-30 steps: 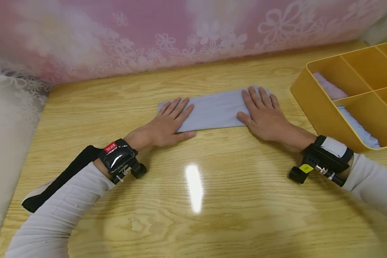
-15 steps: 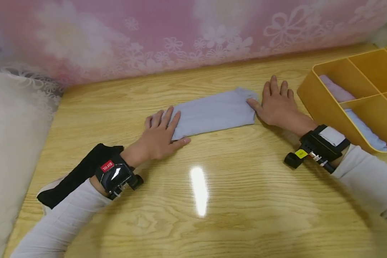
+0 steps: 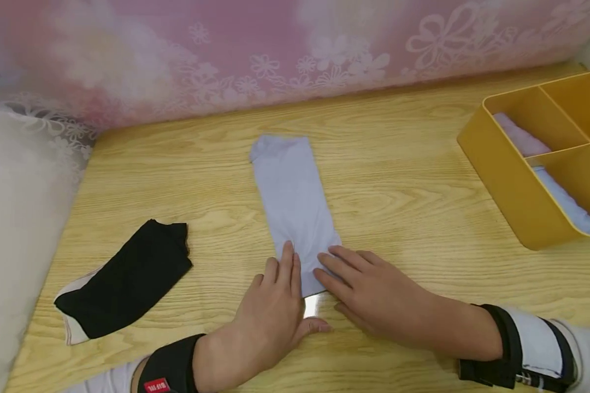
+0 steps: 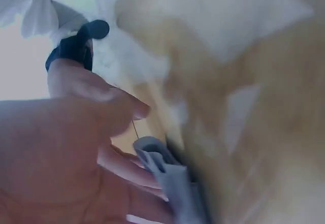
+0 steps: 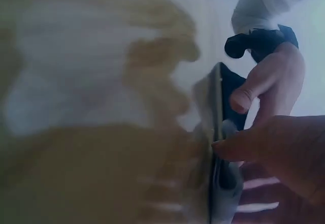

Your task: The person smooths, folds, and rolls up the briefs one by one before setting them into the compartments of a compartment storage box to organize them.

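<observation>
A light blue folded cloth lies as a long strip pointing away from me, its far left corner bunched. The fingers of my left hand rest straight on its near left edge, thumb held out to the side. My right hand comes in from the right, with its fingertips on the near right part. Layered folds of the cloth show beside the left fingers in the left wrist view. In the right wrist view, the right thumb is right at the edge of the cloth.
A black folded garment with pale trim lies at the left of the wooden table. At the right stands a yellow divided box, with a lilac folded cloth and a blue one in separate compartments. A flowered pink backdrop rises behind.
The blue cloth has turned from lying crosswise to pointing away from me. Both hands have come nearer to me and together at its near end; the right hand, briefly off at the side, touches it again.
</observation>
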Tool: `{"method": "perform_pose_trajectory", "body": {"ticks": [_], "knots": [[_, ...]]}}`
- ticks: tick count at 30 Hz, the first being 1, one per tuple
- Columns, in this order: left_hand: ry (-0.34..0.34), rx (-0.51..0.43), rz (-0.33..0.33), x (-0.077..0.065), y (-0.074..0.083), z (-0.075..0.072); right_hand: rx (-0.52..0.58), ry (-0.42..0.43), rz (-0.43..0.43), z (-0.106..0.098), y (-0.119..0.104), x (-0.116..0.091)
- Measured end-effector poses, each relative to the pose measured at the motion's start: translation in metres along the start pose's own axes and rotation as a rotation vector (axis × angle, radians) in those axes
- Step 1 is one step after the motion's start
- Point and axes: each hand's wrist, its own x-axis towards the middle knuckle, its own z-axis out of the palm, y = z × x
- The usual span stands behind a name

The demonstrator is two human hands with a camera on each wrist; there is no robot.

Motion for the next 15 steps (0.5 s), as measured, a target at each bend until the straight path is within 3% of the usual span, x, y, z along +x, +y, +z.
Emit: {"method": "perform_pose_trajectory", "body": {"ticks": [3,7,9,12,15], "knots": [[0.19,0.104,0.015,-0.009,0.007,0.011,-0.04,0.022,-0.048,0.003,-0.001,-0.004],[0.386,0.079,0.045,-0.011,0.006,0.022,0.011,0.102,-0.082,0.007,0.004,-0.002],[0.431,0.033,0.08,-0.01,0.005,0.024,0.027,0.141,-0.097,0.008,0.007,-0.001],[0.44,-0.016,0.129,-0.009,0.003,0.023,0.02,0.18,-0.121,0.009,0.009,0.001],[0.434,0.021,0.17,-0.005,0.002,0.022,-0.002,0.203,-0.147,0.011,0.011,0.003]]}}
